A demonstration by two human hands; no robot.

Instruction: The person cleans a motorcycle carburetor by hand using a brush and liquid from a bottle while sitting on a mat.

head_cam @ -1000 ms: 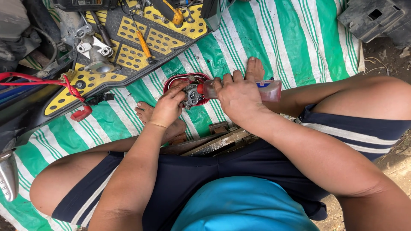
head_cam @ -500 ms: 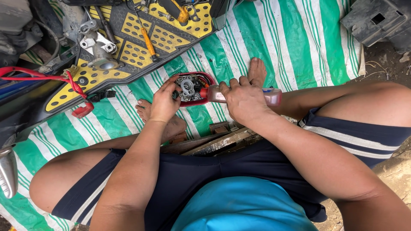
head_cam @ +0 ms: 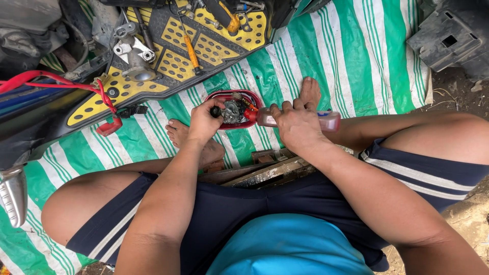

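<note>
Left hand [head_cam: 204,121] grip clenched on small grey metal engine part [head_cam: 233,111] held over shallow red oval plastic tray [head_cam: 254,100], part at 3 o'clock of grip. Right hand [head_cam: 297,126] grasps clear plastic squeeze bottle [head_cam: 331,121], red nozzle at 9 o'clock touching part. Tray lies on green-white striped tarp [head_cam: 351,66].

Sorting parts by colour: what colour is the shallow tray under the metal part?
Red tray, oval, seen best in the head view, on the green-and-white striped sheet.

Two hands [head_cam: 204,121], one red tray [head_cam: 232,95], one plastic bottle [head_cam: 326,121], one screwdriver [head_cam: 190,52].
</note>
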